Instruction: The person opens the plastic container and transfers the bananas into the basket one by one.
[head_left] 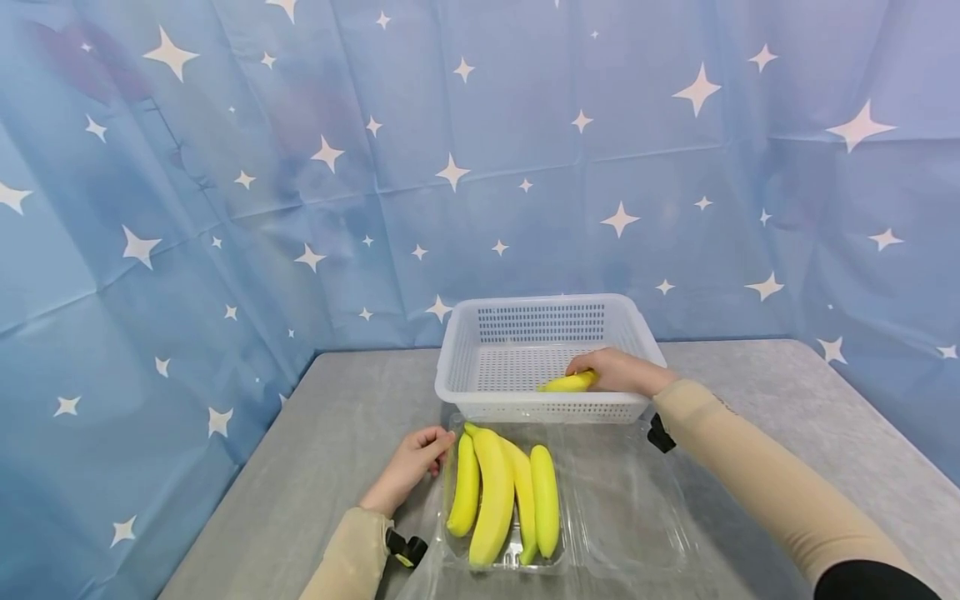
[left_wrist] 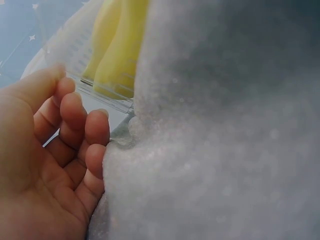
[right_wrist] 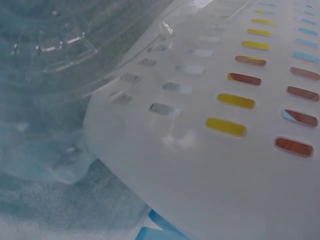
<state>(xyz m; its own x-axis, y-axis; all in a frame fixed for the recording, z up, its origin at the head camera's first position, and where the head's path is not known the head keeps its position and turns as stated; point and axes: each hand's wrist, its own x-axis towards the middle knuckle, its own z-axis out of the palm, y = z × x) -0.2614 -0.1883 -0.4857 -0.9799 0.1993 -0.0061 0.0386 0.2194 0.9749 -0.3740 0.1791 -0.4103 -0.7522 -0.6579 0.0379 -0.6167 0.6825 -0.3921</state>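
The right hand (head_left: pixel 615 371) reaches over the front rim of a white rectangular plastic basket with slotted walls (head_left: pixel 456 350), its fingers closed round one end of a small yellow banana (head_left: pixel 566 383) inside; whether that banana touches the basket's floor cannot be told. The left hand (head_left: pixel 411 462), fingers curled, pinches the upper left edge of a clear, hinged plastic container (head_left: pixel 567 533) between thumb and forefinger. In that container lie four more yellow bananas side by side, stems roughly toward the basket: a slim one at the left (head_left: pixel 463 487), a large curved one (head_left: pixel 492 500) next to it, one partly overlapped by that (head_left: pixel 522 492), and a short one at the right (head_left: pixel 546 504). The container's clear lid (head_left: pixel 626 508) lies folded open to the right. The basket stands just behind the container, both on a grey counter (head_left: pixel 360 392). Beige sleeves (head_left: pixel 780 492) cover both forearms, with a black device at each wrist. Behind the counter hangs a blue curtain with white stars (head_left: pixel 517 217).
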